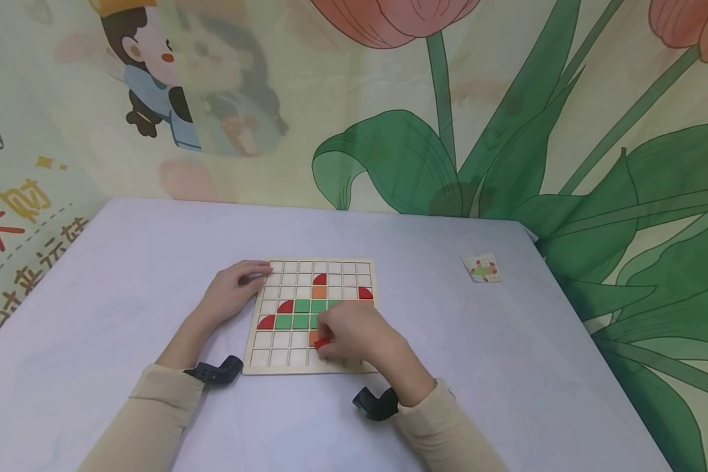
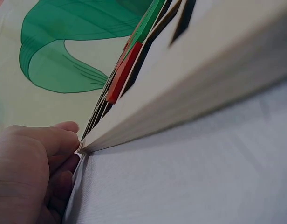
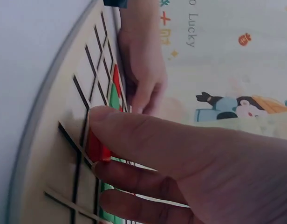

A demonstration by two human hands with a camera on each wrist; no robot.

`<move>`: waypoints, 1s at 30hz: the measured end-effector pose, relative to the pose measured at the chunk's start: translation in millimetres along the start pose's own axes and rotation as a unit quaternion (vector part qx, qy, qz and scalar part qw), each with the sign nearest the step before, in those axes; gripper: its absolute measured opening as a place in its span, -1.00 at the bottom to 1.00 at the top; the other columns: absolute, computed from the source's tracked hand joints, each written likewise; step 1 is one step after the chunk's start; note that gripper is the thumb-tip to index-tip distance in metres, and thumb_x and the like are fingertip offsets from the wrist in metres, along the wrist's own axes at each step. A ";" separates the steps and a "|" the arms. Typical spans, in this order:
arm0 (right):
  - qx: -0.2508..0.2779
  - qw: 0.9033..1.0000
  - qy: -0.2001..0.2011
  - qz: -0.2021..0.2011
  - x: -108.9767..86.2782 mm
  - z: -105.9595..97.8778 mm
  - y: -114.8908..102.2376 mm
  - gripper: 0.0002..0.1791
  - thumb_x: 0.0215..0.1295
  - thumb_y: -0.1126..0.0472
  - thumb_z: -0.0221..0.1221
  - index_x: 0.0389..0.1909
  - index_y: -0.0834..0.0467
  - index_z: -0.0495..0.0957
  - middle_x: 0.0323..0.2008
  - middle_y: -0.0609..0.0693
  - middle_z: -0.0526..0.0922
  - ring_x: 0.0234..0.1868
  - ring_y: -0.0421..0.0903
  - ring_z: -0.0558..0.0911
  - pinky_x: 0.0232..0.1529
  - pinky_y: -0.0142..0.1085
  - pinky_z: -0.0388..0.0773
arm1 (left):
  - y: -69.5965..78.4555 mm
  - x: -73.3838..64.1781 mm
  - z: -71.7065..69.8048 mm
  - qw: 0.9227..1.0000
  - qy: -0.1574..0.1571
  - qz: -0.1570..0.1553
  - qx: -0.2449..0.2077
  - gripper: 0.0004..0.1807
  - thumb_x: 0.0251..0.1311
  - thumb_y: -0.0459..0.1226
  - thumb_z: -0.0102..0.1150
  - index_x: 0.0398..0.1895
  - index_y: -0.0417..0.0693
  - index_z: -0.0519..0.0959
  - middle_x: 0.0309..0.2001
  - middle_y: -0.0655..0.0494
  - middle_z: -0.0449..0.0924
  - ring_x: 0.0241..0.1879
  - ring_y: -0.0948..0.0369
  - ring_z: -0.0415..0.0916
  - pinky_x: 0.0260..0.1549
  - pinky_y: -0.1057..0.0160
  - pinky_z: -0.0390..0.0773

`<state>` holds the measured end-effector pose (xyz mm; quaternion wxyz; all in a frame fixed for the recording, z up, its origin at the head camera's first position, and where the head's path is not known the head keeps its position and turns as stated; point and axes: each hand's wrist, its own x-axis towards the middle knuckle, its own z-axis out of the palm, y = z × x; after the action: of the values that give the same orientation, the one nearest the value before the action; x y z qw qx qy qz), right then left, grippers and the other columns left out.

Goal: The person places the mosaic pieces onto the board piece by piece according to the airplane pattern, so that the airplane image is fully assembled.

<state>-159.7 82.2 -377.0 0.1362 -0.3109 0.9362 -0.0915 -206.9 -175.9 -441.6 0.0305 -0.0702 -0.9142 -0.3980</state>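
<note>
A square wooden grid board (image 1: 279, 357) lies on the table with green, orange and red pieces set in its cells. My left hand (image 1: 231, 292) holds the board's far left corner; in the left wrist view its fingers (image 2: 59, 140) meet at that corner. Over the near part of the board, my right hand (image 1: 354, 331) pinches a small red piece (image 1: 322, 343) between thumb and fingers, just beside an orange square (image 1: 313, 337). Red rounded pieces (image 1: 266, 322) sit at the left, top and right of the green squares (image 1: 301, 306). My right hand hides several cells.
A small card (image 1: 482, 268) with a coloured grid picture lies at the right on the white-covered table (image 1: 448, 314). Behind stands a printed wall cloth (image 1: 389, 85) with tulips. Dark wrist devices (image 1: 218, 372) sit on both wrists.
</note>
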 end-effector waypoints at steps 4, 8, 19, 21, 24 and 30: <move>-0.034 0.999 0.004 -0.012 1.0 7.1 -6.9 -0.77 0.04 0.03 0.36 -0.57 -0.09 0.48 -0.65 -0.24 0.44 -0.52 -0.27 0.41 -0.58 -0.47 0.32 | -0.9 0.7 0.5 1.000 -0.001 -0.003 0.002 -0.65 0.32 -0.24 0.06 0.14 -0.09 0.53 0.27 -0.03 0.42 0.34 -0.05 0.27 0.22 -0.04 0.40; -0.057 0.998 0.015 -0.017 1.4 11.2 -9.5 -0.75 0.04 0.00 0.37 -0.55 -0.07 0.47 -0.64 -0.23 0.43 -0.51 -0.27 0.40 -0.59 -0.46 0.28 | 0.0 0.7 0.4 1.000 -0.003 -0.005 0.002 -0.65 0.32 -0.23 0.06 0.14 -0.08 0.53 0.27 -0.02 0.42 0.34 -0.04 0.27 0.23 -0.04 0.40; -0.045 0.999 0.006 -0.021 -0.6 8.9 -11.4 -0.78 0.04 -0.02 0.38 -0.48 -0.11 0.51 -0.56 -0.27 0.44 -0.47 -0.28 0.42 -0.56 -0.43 0.32 | 0.1 1.0 1.0 1.000 0.005 -0.009 0.006 -0.66 0.31 -0.25 0.07 0.13 -0.08 0.54 0.26 -0.01 0.44 0.32 -0.03 0.30 0.21 -0.04 0.41; -0.038 0.999 0.000 -0.015 -1.4 6.5 -10.1 -0.80 0.04 0.00 0.38 -0.49 -0.12 0.52 -0.55 -0.27 0.45 -0.46 -0.28 0.43 -0.54 -0.43 0.33 | 0.2 1.4 0.6 1.000 0.001 -0.011 0.006 -0.65 0.31 -0.25 0.07 0.13 -0.08 0.54 0.27 -0.01 0.43 0.33 -0.03 0.29 0.22 -0.05 0.40; -0.034 0.999 -0.004 -0.013 -1.9 3.6 -8.6 -0.81 0.03 0.03 0.39 -0.53 -0.12 0.53 -0.57 -0.27 0.46 -0.46 -0.27 0.43 -0.54 -0.44 0.34 | 0.3 1.8 0.1 1.000 0.000 -0.011 0.005 -0.65 0.32 -0.25 0.06 0.14 -0.08 0.53 0.27 -0.02 0.43 0.33 -0.04 0.29 0.22 -0.06 0.39; -0.016 1.000 -0.011 -0.022 -1.7 4.7 -8.7 -0.79 0.11 0.06 0.33 -0.60 -0.11 0.50 -0.67 -0.25 0.43 -0.53 -0.26 0.40 -0.60 -0.45 0.29 | -1.4 2.3 0.4 1.000 -0.003 -0.011 0.004 -0.66 0.32 -0.26 0.06 0.14 -0.09 0.53 0.27 -0.02 0.43 0.33 -0.04 0.28 0.23 -0.05 0.39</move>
<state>-152.0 75.9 -378.9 0.1395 -0.3344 0.9289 -0.0762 -209.3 -176.3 -442.6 0.0239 -0.0616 -0.9166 -0.3944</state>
